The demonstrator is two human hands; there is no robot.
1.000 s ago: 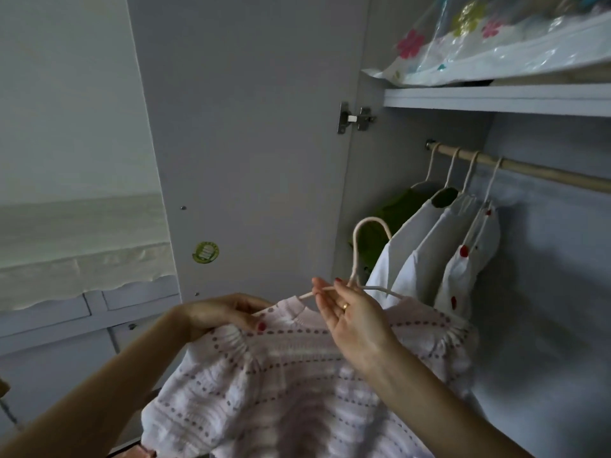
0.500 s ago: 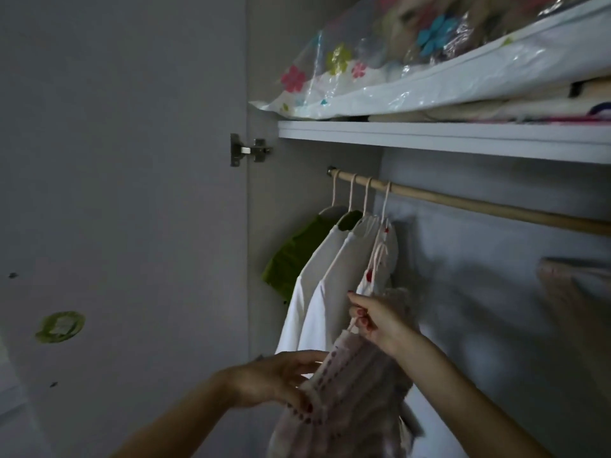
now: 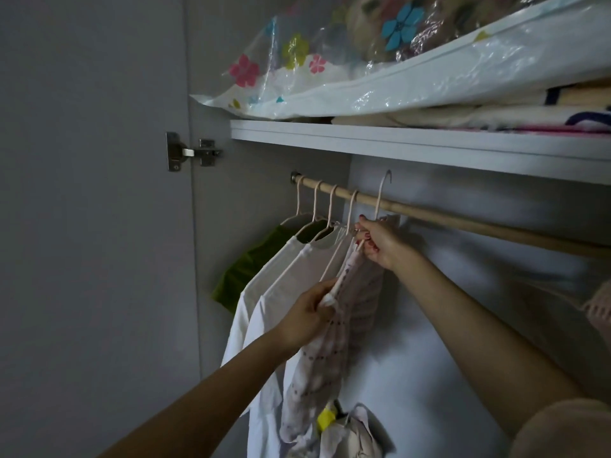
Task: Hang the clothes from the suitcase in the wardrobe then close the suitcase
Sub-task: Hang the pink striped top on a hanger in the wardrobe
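1. My right hand (image 3: 380, 241) pinches the hanger (image 3: 380, 200) at its neck, the hook raised just over the wooden rail (image 3: 463, 223).
2. My left hand (image 3: 309, 317), lower down, grips the pink knitted top's (image 3: 317, 365) shoulder.
3. Left of my right grip, four hung garments crowd the rail, touching the top.

Dim light in here, everything grey. A pale wardrobe door (image 3: 92, 226) stands open far left of the grip, its metal hinge (image 3: 193, 154) up and left. Overhead runs a white shelf (image 3: 413, 147), a flowered plastic storage bag (image 3: 330, 84) and folded bedding (image 3: 496, 115) on it.
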